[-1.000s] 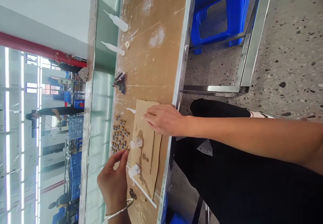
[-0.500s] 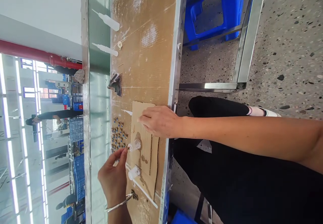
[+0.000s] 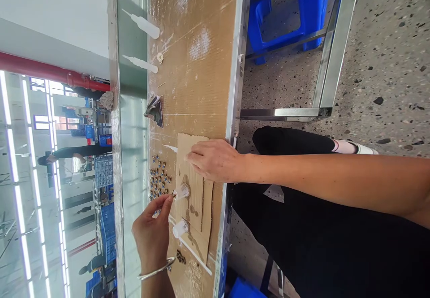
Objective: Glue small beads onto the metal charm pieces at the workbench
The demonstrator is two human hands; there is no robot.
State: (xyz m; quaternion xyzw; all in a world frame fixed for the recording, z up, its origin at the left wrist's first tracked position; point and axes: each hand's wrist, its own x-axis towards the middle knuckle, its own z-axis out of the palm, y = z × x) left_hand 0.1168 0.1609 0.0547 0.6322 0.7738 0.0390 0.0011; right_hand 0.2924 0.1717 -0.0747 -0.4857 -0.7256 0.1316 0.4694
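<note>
The picture lies on its side. My left hand [image 3: 156, 226], with a silver bangle, comes in from the lower edge and pinches a small dark metal part [image 3: 174, 194] between thumb and fingertips. That part is right by the mouth of a clear plastic cup [image 3: 182, 191]. A second clear cup [image 3: 180, 229] stands on the same wet-stained cardboard sheet [image 3: 198, 217]. Over the cardboard's other end, my right hand [image 3: 215, 160] has its fingers closed together; whatever they hold is hidden. Beside the cardboard, several small brass-coloured parts with blue bits [image 3: 159, 177] lie in rows.
Two white nozzle bottles [image 3: 146, 25], a dark crumpled scrap [image 3: 155, 111] and a small dark heap [image 3: 181, 256] lie on the brown tabletop [image 3: 201, 83]. A metal edge [image 3: 234, 65] borders it. A blue stool [image 3: 292, 15] is below; a distant person [image 3: 63, 153] is behind.
The whole view has shifted slightly. Both hands keep nearly the same place and grip, the left one still beside the cup.
</note>
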